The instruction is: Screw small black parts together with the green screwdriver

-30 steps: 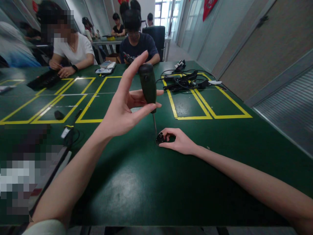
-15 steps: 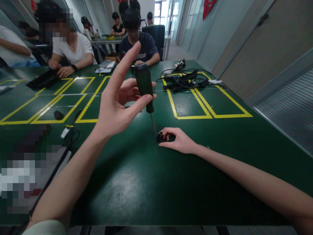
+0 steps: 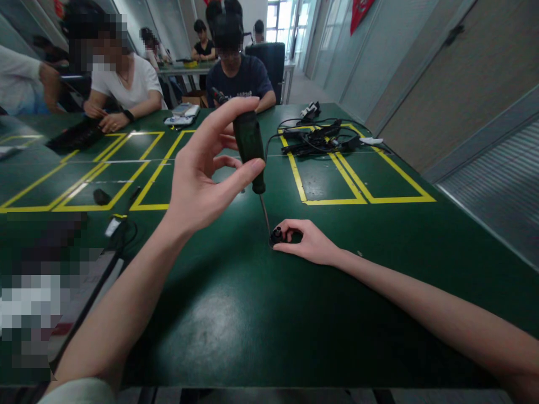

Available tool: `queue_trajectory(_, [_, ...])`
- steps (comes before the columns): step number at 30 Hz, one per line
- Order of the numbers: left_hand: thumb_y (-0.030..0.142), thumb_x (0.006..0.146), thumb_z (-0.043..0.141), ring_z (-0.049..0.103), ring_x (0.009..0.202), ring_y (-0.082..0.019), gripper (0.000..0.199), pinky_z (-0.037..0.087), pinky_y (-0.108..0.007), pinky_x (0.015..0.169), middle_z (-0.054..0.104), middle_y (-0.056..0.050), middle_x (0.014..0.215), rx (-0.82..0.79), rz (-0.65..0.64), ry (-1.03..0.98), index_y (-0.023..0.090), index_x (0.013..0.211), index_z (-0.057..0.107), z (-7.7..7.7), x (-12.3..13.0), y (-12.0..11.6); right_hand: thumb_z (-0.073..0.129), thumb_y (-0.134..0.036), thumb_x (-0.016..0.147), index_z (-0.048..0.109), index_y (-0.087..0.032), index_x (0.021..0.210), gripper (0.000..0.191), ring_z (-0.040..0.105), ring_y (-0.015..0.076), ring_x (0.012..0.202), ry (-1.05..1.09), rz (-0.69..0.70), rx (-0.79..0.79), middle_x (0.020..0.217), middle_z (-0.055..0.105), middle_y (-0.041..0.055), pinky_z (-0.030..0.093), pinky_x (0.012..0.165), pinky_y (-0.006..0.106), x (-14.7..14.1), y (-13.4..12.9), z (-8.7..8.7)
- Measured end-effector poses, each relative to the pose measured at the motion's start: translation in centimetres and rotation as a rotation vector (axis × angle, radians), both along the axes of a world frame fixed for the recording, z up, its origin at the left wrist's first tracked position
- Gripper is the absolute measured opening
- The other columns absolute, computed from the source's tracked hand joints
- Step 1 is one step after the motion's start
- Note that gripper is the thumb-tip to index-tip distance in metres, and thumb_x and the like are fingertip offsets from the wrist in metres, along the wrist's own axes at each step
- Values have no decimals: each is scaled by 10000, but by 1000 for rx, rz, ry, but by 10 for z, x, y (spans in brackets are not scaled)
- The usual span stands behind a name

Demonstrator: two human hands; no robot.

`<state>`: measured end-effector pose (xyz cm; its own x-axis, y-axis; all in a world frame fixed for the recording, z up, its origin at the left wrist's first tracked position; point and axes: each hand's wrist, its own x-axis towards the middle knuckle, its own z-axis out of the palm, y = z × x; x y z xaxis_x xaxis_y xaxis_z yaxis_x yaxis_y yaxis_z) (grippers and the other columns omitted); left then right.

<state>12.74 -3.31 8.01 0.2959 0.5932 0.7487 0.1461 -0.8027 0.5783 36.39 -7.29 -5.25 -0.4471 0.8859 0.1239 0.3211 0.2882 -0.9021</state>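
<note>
My left hand (image 3: 206,168) is closed on the dark handle of a screwdriver (image 3: 249,148), with the index finger over the top end and the thumb along its side. The shaft slants down to a small black round part (image 3: 275,235) on the green table. That part is pinched between the thumb and fingers of my right hand (image 3: 305,241), which rests on the tabletop. The screwdriver's tip meets the part's left side; the exact contact point is too small to make out.
Several black cables (image 3: 320,139) lie tangled at the back right, within yellow tape outlines (image 3: 332,201). On the left are a small black piece (image 3: 101,197) and a tagged cable (image 3: 113,226). Across the table (image 3: 236,336), a person in white (image 3: 126,84) and one in dark blue (image 3: 240,78) sit.
My left index finger, raised before, has come down onto the top of the screwdriver handle, and the other fingers have shifted around it. My right hand and the black part have stayed put.
</note>
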Motion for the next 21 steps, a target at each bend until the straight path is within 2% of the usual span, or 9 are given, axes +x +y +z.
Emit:
queue_trajectory(4, [567, 802, 832, 725, 1114, -286, 602, 683, -377, 762, 716, -57, 1244, 27, 72, -28, 358, 1334, 644, 2, 2, -6, 821, -361, 791, 676, -184, 834, 233, 627, 156, 758, -1, 2, 0, 887, 731, 37, 515, 704, 298, 0, 0, 0])
queue_trajectory(8, [512, 894, 762, 724, 1182, -298, 544, 686, -436, 882, 731, -56, 1227, -18, -28, -7, 377, 1395, 600, 5, 3, -10, 814, -363, 800, 679, -184, 831, 226, 632, 157, 765, -11, 9, 3, 892, 735, 38, 519, 707, 298, 0, 0, 1])
queue_trajectory(10, [478, 921, 738, 726, 1194, -298, 489, 688, -456, 899, 731, -37, 1216, -12, -98, -15, 408, 1385, 604, 5, 3, -11, 813, -364, 803, 680, -187, 831, 223, 633, 158, 764, -14, 12, 6, 893, 736, 38, 523, 708, 300, 1, 1, 1])
queue_trajectory(12, [460, 918, 745, 724, 1195, -294, 450, 692, -450, 892, 723, -26, 1230, 4, -106, -31, 419, 1351, 629, 4, 3, -10, 813, -361, 803, 677, -188, 831, 222, 632, 159, 764, -11, 12, 11, 895, 736, 39, 525, 710, 302, 0, 1, 1])
queue_trajectory(17, [533, 859, 788, 693, 1216, -297, 544, 693, -398, 853, 678, -49, 1353, 20, 35, -28, 405, 1366, 636, 2, 2, -5, 809, -376, 802, 685, -191, 839, 225, 629, 162, 753, -10, 9, 19, 885, 736, 39, 523, 699, 305, 0, 0, 3])
queue_trajectory(21, [514, 915, 723, 714, 1186, -297, 596, 679, -479, 921, 726, -38, 1266, -13, -32, -24, 434, 1472, 530, -1, 2, -1, 795, -382, 814, 705, -192, 863, 216, 641, 169, 763, -27, 27, 15, 897, 749, 45, 533, 706, 313, 1, 0, 4])
